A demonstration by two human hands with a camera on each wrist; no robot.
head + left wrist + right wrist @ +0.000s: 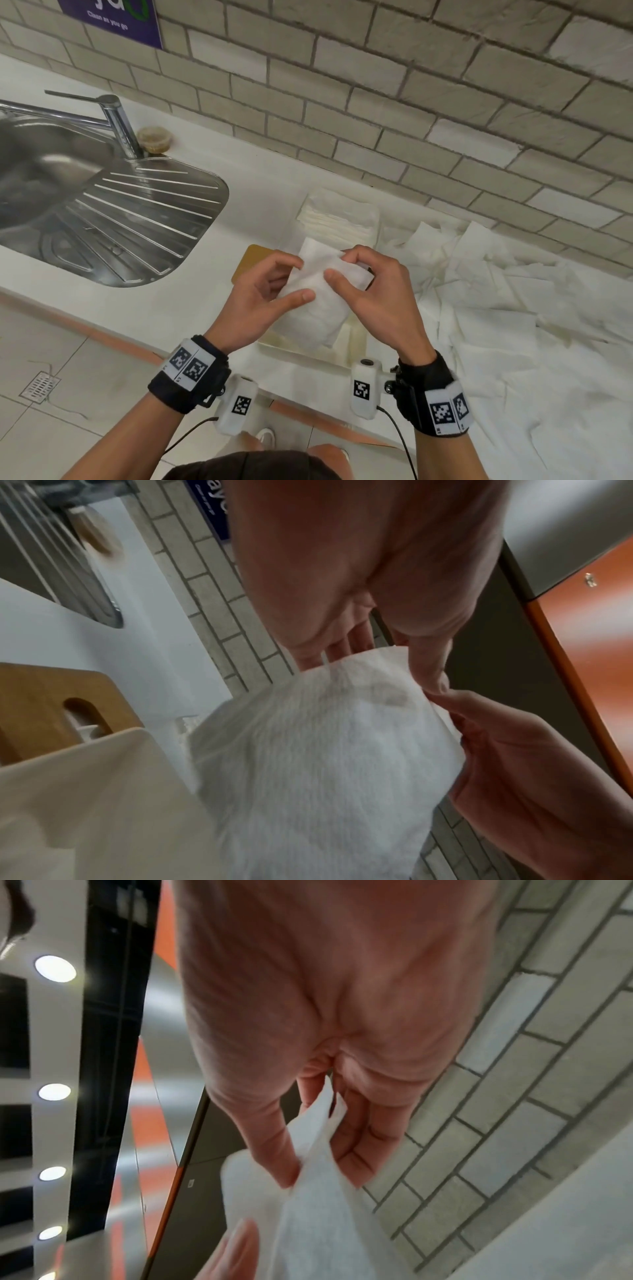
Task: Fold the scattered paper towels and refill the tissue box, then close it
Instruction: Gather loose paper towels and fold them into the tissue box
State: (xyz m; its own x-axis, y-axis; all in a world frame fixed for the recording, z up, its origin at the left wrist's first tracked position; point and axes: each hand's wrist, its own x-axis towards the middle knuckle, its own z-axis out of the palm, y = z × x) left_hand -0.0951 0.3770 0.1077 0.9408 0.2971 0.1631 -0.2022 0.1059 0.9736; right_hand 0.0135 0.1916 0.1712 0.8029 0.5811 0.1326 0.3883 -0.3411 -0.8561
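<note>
Head view: both hands up over the table edge, working one paper towel (317, 294). Left hand (263, 298) pinches the towel's left edge, thumb on top, fingers curled behind. Right hand (373, 294) pinches the upper right part, thumb & forefinger closed on the ply; right wrist view confirms sheet nipped between the fingers (356, 1150). Towel hangs part-folded, long axis running away from the person, tilted slightly left, lower end drooping toward the tissue box (349, 337).

Box sits open directly under the hands, cream wall visible just below the towel; its wooden lid (251, 262) lies on the table beside it, left side, slot seen in left wrist view. Folded stack (339, 219) lies beyond the box, near the brick wall. Loose towels (507, 308) spread to the right, nearer the right hand.

Assessment: fold in progress, approx. halfway on this sheet. Drop into box is straight down; neither hand needs to travel sideways. Many sheets remain; lid not yet on.
</note>
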